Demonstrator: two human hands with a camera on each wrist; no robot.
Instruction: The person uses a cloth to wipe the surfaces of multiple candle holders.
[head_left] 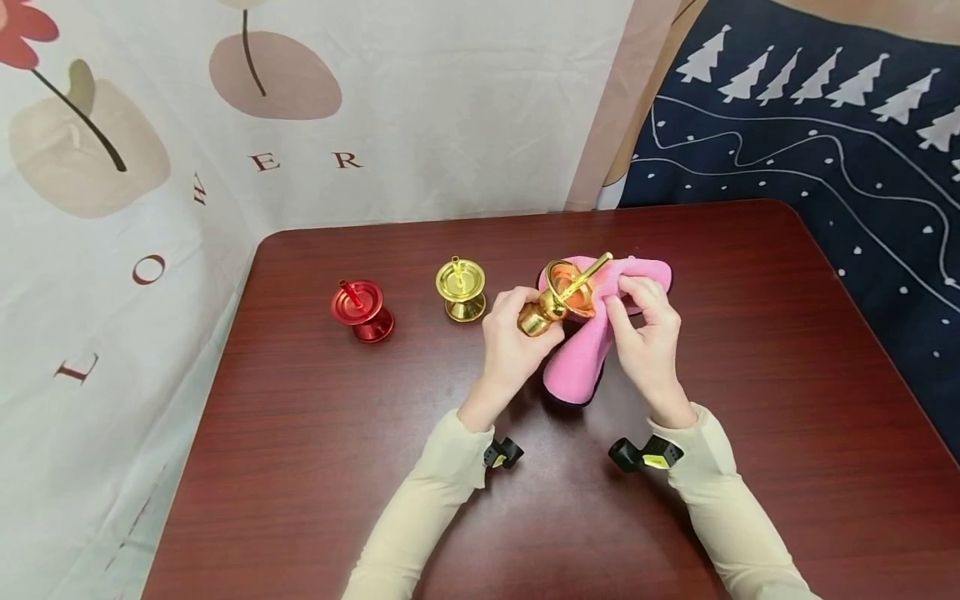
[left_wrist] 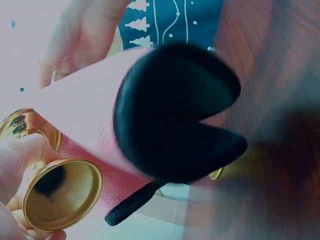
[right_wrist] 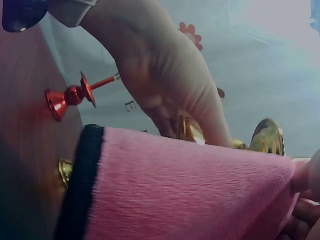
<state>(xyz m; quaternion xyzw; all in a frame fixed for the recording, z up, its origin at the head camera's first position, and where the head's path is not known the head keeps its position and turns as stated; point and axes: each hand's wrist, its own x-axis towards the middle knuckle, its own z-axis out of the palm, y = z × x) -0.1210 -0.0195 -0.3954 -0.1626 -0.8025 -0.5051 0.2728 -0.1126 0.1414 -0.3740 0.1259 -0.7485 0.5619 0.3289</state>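
Left grip (head_left: 512, 340) clasps a gold candleholder (head_left: 552, 305); right grip (head_left: 648, 346) pinches soft-looking pink cloth (head_left: 576, 371). The candleholder likely slips; its waist suits best.

- Red-brown wood-grain table (head_left: 300, 467)
- Red pedestal holder (head_left: 363, 313), upright, near gold pedestal holder (head_left: 461, 292)
- Pale flower-print cloth (head_left: 450, 125)
- Navy cloth (head_left: 795, 150) printed with white fir trees

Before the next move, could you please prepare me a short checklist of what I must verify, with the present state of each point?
1. Left grip holds the tilted gold stand: ok.
2. Right grip pinches the pink cloth: ok.
3. Cloth touches the held stand's dish: cannot tell; they overlap in the head view.
4. Red stand upright on the table: ok.
5. Wide gap between left grip and second gold stand: not ok; they look close.
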